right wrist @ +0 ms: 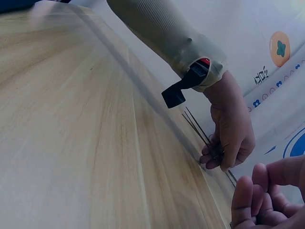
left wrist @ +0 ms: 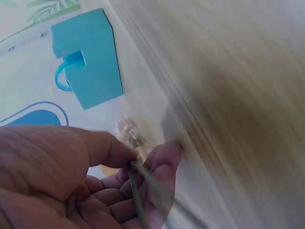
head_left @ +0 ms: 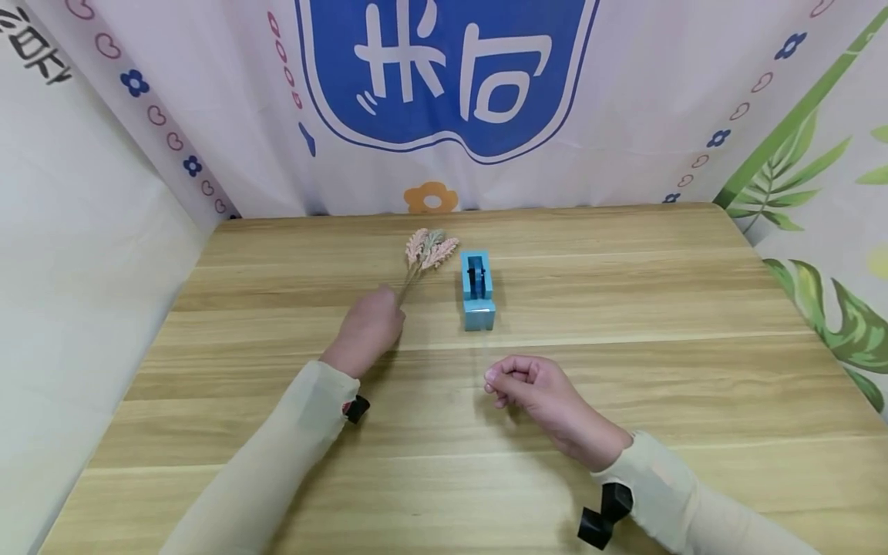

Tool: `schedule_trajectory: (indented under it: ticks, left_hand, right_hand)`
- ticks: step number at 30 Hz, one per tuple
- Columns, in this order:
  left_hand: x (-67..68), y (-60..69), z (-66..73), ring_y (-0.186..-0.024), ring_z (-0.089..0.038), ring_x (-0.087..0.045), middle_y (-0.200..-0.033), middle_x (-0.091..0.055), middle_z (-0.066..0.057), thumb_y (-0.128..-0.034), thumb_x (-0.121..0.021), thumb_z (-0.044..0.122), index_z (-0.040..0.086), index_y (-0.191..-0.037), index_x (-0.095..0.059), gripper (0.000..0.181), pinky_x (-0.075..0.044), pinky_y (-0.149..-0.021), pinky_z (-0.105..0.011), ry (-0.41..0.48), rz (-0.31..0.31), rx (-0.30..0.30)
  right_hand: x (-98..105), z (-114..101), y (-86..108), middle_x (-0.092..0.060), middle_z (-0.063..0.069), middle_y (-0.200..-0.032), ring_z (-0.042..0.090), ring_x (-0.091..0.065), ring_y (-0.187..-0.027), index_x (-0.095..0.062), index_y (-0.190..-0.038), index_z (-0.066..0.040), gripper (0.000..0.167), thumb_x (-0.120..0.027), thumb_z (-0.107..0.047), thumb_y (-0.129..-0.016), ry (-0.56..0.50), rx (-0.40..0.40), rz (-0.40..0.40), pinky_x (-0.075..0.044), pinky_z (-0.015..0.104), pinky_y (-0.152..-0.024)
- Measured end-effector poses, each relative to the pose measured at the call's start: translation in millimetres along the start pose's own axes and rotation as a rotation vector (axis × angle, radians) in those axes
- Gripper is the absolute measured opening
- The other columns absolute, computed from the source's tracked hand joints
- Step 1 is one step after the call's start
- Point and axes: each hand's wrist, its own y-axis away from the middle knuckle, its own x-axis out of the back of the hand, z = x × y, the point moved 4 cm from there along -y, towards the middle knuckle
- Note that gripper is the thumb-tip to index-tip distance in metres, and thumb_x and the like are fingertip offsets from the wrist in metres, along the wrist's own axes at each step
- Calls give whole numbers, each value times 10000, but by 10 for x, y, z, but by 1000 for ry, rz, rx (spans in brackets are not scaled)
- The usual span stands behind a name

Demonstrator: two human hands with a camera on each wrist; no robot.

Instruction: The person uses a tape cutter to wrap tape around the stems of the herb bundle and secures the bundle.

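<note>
In the head view my left hand (head_left: 371, 324) pinches the thin stems of a small bunch of artificial flowers (head_left: 432, 248), pink and grey-green sprigs pointing to the back. The left wrist view shows the stems (left wrist: 137, 195) passing between thumb and fingers. A light blue tape dispenser (head_left: 479, 314) stands on the table to the right of the flowers. Nearer the front, my right hand (head_left: 537, 393) has thumb and index finger together. A faint strip of clear tape (head_left: 480, 348) seems to run from the dispenser to those fingertips. The right wrist view shows the curled fingers (right wrist: 243, 200).
The wooden table (head_left: 659, 308) ends at the back against a white printed cloth (head_left: 243, 100) with a blue sign. A pale cloth (head_left: 76, 231) hangs at the left, and a leaf-patterned one (head_left: 825, 177) at the right.
</note>
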Motion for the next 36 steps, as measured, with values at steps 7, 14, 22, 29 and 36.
schedule_trajectory:
  ticks: [7, 14, 22, 29, 36]
  left_hand:
    - [-41, -24, -150, -806, -295, -598, -1317, -614, -361, -1054, -322, -30, -135, -1601, -162, 580, -515, -595, -321, 62, -31, 101]
    - [-73, -31, -271, -757, -274, -587, -1011, -661, -242, -1119, -365, 109, -70, -1378, -430, 322, -498, -591, -340, 107, 64, 34]
    - [16, 60, -293, -672, -211, -540, -848, -629, -148, -1115, -434, 116, -14, -1111, -563, 183, -437, -572, -298, 220, 195, -59]
    - [181, 274, -375, -626, -194, -492, -782, -580, -127, -1104, -478, 110, -33, -1065, -597, 190, -410, -553, -291, 269, 317, -163]
    - [389, 599, -465, -609, -133, -510, -760, -657, -121, -1058, -581, 55, -2, -965, -661, 135, -422, -539, -229, 305, 481, -297]
  right_hand:
    - [-2, 39, -5, -730, -43, -882, 108, -663, -803, -686, -986, -43, 95, -651, -124, -1020, -4, -12, -2, -566, 242, -798]
    - [6, 51, 0, -729, -35, -887, 115, -661, -807, -685, -980, -47, 96, -648, -125, -1020, -2, -23, 6, -565, 243, -802]
    - [2, 47, -1, -731, -24, -884, 122, -660, -805, -689, -981, -35, 102, -649, -121, -1020, 3, -22, 14, -566, 252, -803]
    - [-1, 47, -8, -730, -33, -875, 113, -656, -791, -690, -973, -41, 94, -649, -115, -1016, 4, -20, 17, -564, 245, -791]
    - [6, 24, -12, -739, -22, -883, 123, -658, -795, -693, -986, -27, 102, -655, -117, -1015, 4, -14, 24, -567, 249, -789]
